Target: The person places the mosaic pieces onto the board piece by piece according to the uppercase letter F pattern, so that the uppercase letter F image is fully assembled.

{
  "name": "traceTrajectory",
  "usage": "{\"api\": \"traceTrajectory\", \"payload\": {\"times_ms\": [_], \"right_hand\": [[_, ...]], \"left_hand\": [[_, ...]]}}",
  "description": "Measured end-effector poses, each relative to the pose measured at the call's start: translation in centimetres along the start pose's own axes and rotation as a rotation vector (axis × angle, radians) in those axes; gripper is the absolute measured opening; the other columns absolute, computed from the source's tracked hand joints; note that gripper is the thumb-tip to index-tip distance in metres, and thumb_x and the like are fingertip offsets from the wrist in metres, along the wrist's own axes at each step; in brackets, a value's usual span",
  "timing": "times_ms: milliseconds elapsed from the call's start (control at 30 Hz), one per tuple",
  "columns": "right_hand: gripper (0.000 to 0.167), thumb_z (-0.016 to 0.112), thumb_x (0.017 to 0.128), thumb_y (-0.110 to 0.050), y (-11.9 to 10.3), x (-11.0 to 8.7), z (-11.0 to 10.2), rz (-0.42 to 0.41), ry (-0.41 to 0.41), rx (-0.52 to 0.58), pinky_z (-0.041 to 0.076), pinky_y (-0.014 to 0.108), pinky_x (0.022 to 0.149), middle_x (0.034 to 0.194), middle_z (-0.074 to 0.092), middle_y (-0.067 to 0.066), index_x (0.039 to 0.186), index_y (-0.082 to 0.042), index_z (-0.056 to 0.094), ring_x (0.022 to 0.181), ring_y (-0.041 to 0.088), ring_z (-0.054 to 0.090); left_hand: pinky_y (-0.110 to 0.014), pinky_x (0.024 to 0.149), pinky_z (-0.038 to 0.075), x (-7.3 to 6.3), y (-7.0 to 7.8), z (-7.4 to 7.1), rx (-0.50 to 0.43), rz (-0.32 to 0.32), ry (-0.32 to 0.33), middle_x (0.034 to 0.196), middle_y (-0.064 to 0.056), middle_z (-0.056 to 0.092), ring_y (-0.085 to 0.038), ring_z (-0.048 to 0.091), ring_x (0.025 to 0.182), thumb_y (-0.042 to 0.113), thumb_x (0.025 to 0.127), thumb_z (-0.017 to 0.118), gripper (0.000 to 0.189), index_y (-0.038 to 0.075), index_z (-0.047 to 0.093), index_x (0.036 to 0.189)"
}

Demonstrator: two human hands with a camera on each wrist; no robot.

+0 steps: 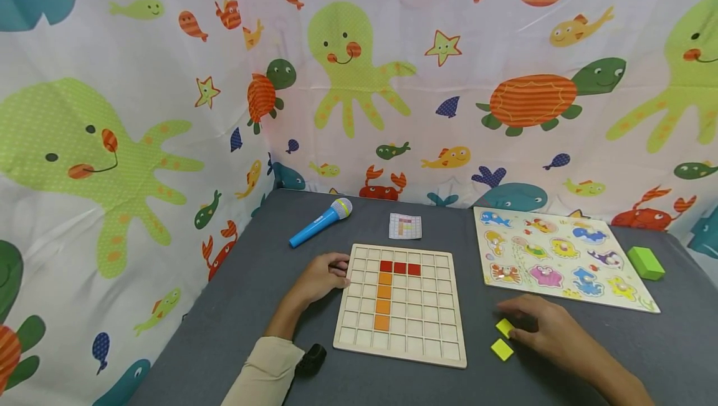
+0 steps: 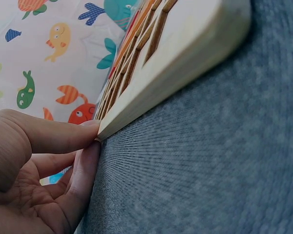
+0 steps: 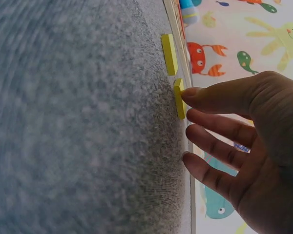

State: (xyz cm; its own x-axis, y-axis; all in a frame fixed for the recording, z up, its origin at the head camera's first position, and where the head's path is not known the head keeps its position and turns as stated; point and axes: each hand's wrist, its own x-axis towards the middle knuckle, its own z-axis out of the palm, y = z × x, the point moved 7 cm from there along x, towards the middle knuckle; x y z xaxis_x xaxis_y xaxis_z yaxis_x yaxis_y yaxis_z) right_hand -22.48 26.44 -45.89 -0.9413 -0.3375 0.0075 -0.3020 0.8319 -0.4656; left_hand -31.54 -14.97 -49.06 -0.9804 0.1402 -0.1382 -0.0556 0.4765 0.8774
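A wooden grid board [image 1: 359, 337] lies on the grey table, with three red tiles [image 1: 400, 267] in a row and several orange tiles [image 1: 384, 298] in a column below. My left hand [image 1: 322, 280] pinches the board's left edge between thumb and fingers, seen close up in the left wrist view. To the right of the board, two yellow square tiles lie flat. My right hand [image 1: 541, 328] is at the farther yellow tile [image 3: 179, 100], its thumb touching it and its other fingers loosely extended. The nearer yellow tile [image 1: 502, 350] lies apart from the hand.
Behind the board are a small printed pattern card [image 1: 405, 226] and a blue toy microphone [image 1: 320, 225]. A sea-animal puzzle board [image 1: 561, 256] lies at the back right, beside a green block [image 1: 646, 263]. Patterned cloth [image 1: 381, 82] hangs behind the table.
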Motion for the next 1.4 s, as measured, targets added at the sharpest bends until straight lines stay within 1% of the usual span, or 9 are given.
{"api": "traceTrajectory", "payload": {"times_ms": [100, 233, 333, 500, 600, 700, 867, 1067, 1400], "right_hand": [[0.039, 0.087, 0.086, -0.021, 0.0, 0.1, 0.1, 0.001, -0.032, 0.010, 0.059, 0.033, 0.084, 0.118, 0.074, -0.006, 0.123, -0.018, 0.076, 0.103, 0.014, 0.068], [0.039, 0.086, 0.088, -0.021, 0.1, 0.3, 0.3, 0.031, -0.079, 0.036, 0.059, 0.038, 0.086, 0.120, 0.074, -0.005, 0.125, -0.019, 0.075, 0.108, 0.019, 0.068], [0.038, 0.086, 0.088, -0.021, 0.2, 0.3, 0.3, 0.038, -0.085, 0.039, 0.059, 0.037, 0.086, 0.119, 0.074, -0.006, 0.125, -0.019, 0.076, 0.106, 0.017, 0.068], [0.038, 0.087, 0.088, -0.024, 0.1, 0.1, 0.2, 0.024, -0.070, 0.029, 0.057, 0.029, 0.081, 0.114, 0.073, -0.009, 0.124, -0.018, 0.076, 0.098, 0.007, 0.065], [0.040, 0.087, 0.088, -0.028, 0.2, 0.0, 0.2, 0.025, -0.083, 0.034, 0.056, 0.029, 0.081, 0.113, 0.071, -0.010, 0.125, -0.018, 0.076, 0.096, 0.006, 0.063], [0.042, 0.087, 0.087, -0.030, 0.2, 0.0, 0.3, 0.023, -0.105, 0.036, 0.056, 0.028, 0.082, 0.112, 0.069, -0.012, 0.126, -0.019, 0.075, 0.096, 0.004, 0.061], [0.040, 0.087, 0.087, -0.025, 0.4, -0.1, 0.3, 0.005, -0.123, 0.021, 0.056, 0.028, 0.083, 0.111, 0.068, -0.013, 0.124, -0.020, 0.075, 0.095, 0.001, 0.060], [0.037, 0.087, 0.086, -0.026, 0.8, 0.1, 0.3, 0.030, -0.135, -0.003, 0.056, 0.030, 0.082, 0.106, 0.067, -0.013, 0.121, -0.020, 0.076, 0.093, 0.002, 0.060], [0.032, 0.085, 0.088, -0.027, 1.3, 0.5, 0.1, 0.048, -0.135, -0.025, 0.050, 0.026, 0.072, 0.099, 0.065, -0.010, 0.117, -0.017, 0.079, 0.084, 0.003, 0.053]], "left_hand": [[-0.043, 0.098, 0.057, 0.0, 0.0, 0.0, -0.004, 0.002, -0.001, 0.122, -0.010, 0.066, -0.022, 0.068, 0.109, 0.002, 0.089, 0.081, 0.056, 0.001, 0.063, 0.142], [-0.043, 0.098, 0.057, 0.0, -0.1, -0.1, -0.003, 0.007, 0.001, 0.122, -0.010, 0.066, -0.022, 0.068, 0.109, 0.002, 0.089, 0.081, 0.056, 0.001, 0.063, 0.142], [-0.042, 0.097, 0.057, 0.0, 0.0, -0.1, -0.002, 0.014, 0.002, 0.122, -0.010, 0.066, -0.021, 0.068, 0.108, 0.002, 0.088, 0.081, 0.057, 0.001, 0.064, 0.142], [-0.042, 0.097, 0.057, 0.0, -0.1, -0.1, 0.001, 0.007, 0.003, 0.122, -0.010, 0.066, -0.021, 0.068, 0.108, 0.002, 0.088, 0.081, 0.056, 0.002, 0.064, 0.142], [-0.042, 0.098, 0.057, 0.1, -0.2, -0.1, 0.003, -0.005, 0.001, 0.123, -0.009, 0.066, -0.021, 0.068, 0.109, 0.003, 0.090, 0.081, 0.056, 0.003, 0.064, 0.143], [-0.042, 0.098, 0.057, 0.1, -0.2, -0.1, 0.000, -0.002, -0.002, 0.123, -0.010, 0.066, -0.021, 0.068, 0.109, 0.003, 0.090, 0.080, 0.055, 0.003, 0.064, 0.142], [-0.042, 0.097, 0.057, 0.0, -0.1, -0.1, -0.009, 0.010, -0.007, 0.122, -0.010, 0.066, -0.021, 0.068, 0.108, 0.002, 0.089, 0.080, 0.056, 0.002, 0.064, 0.142], [-0.042, 0.097, 0.057, 0.1, -0.1, -0.1, -0.005, 0.011, -0.005, 0.122, -0.010, 0.066, -0.021, 0.067, 0.108, 0.002, 0.089, 0.081, 0.056, 0.001, 0.063, 0.142], [-0.042, 0.098, 0.057, 0.0, -0.2, -0.1, -0.007, 0.011, -0.002, 0.122, -0.010, 0.066, -0.021, 0.067, 0.108, 0.002, 0.089, 0.081, 0.056, 0.001, 0.064, 0.141]]}}
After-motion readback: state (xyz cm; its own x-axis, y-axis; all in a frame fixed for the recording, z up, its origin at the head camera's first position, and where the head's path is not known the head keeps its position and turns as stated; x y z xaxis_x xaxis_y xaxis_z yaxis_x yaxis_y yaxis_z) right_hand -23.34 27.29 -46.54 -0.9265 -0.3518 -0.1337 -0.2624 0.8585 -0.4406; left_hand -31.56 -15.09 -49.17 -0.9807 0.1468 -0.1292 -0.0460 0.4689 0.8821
